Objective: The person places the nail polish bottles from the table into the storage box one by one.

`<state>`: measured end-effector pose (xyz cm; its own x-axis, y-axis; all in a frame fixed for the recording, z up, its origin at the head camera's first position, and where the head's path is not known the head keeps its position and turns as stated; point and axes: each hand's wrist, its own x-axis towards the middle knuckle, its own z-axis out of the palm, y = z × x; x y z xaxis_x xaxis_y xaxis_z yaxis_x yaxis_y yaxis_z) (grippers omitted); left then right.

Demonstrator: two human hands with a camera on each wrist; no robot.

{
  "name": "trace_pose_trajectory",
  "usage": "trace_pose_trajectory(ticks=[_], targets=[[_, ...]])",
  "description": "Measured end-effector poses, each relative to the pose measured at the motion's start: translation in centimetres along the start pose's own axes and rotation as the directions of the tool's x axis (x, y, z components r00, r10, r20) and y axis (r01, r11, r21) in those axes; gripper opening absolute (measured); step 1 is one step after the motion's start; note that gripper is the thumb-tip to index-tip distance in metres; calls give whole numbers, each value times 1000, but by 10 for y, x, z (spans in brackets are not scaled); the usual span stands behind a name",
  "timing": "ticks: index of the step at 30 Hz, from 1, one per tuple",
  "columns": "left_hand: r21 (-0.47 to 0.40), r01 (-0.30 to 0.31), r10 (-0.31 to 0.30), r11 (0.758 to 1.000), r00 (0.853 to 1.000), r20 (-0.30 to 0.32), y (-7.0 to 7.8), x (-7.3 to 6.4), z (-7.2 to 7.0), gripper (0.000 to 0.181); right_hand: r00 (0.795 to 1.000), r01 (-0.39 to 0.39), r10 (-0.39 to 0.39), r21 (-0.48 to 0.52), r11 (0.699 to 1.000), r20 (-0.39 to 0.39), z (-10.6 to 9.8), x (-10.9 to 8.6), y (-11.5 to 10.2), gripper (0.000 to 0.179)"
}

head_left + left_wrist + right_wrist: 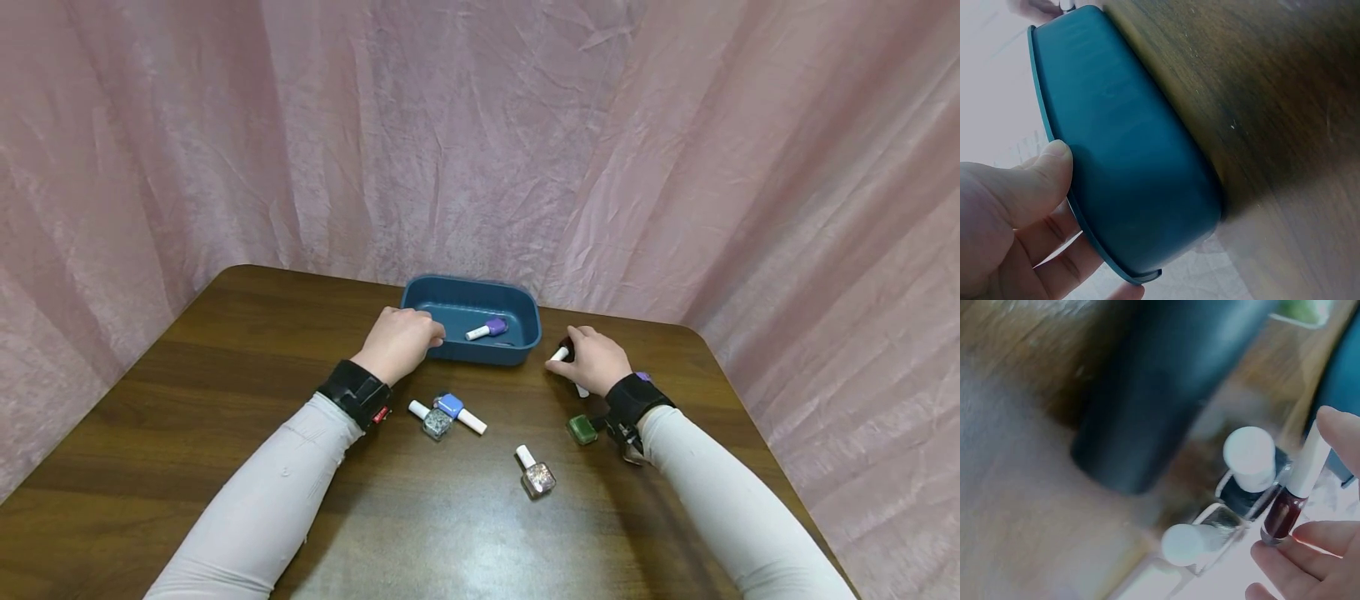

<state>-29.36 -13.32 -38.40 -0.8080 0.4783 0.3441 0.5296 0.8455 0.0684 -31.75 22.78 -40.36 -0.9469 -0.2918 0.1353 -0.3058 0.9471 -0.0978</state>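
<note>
My left hand (pixel 401 342) grips the near left rim of a blue plastic bin (pixel 480 354); in the left wrist view the thumb lies on the outer wall. Just right of the bin, my right hand (pixel 596 358) pinches a dark red nail polish bottle (pixel 1284 515) by its white cap and base, between thumb and fingers. Two white-capped bottles stand close by in the right wrist view, one dark (pixel 1249 462) and one clear-looking (pixel 1194 540). Inside the bin lies a purple nail polish bottle (pixel 495 327).
A glittery grey bottle (pixel 437 423) and a blue bottle (pixel 450 406) lie touching near the left forearm. A gold glitter bottle (pixel 537 480) lies front centre. The green bottle (pixel 582 429) with a black cap sits by the right wrist, which partly hides other bottles. Pink curtain (pixel 480 133) hangs behind.
</note>
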Motion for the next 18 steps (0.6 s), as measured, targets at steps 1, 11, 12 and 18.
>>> trace_pose_trajectory(ticks=[1, 11, 12, 18], targets=[[0, 1, -1, 1000, 1000, 1, 0, 0, 0, 10, 1000, 2, -2, 5, 1000, -12, -2, 0, -1, 88], [5, 0, 0, 1000, 1000, 0, -1, 0, -1, 10, 992, 45, -38, 56, 997, -117, -25, -2, -24, 58], [4, 2, -2, 1000, 1000, -1, -1, 0, 0, 10, 992, 51, -43, 57, 997, -121, -26, -2, -26, 60], [4, 4, -4, 1000, 1000, 4, -2, 2, 2, 11, 987, 79, -68, 69, 994, -148, -34, -5, -39, 62]])
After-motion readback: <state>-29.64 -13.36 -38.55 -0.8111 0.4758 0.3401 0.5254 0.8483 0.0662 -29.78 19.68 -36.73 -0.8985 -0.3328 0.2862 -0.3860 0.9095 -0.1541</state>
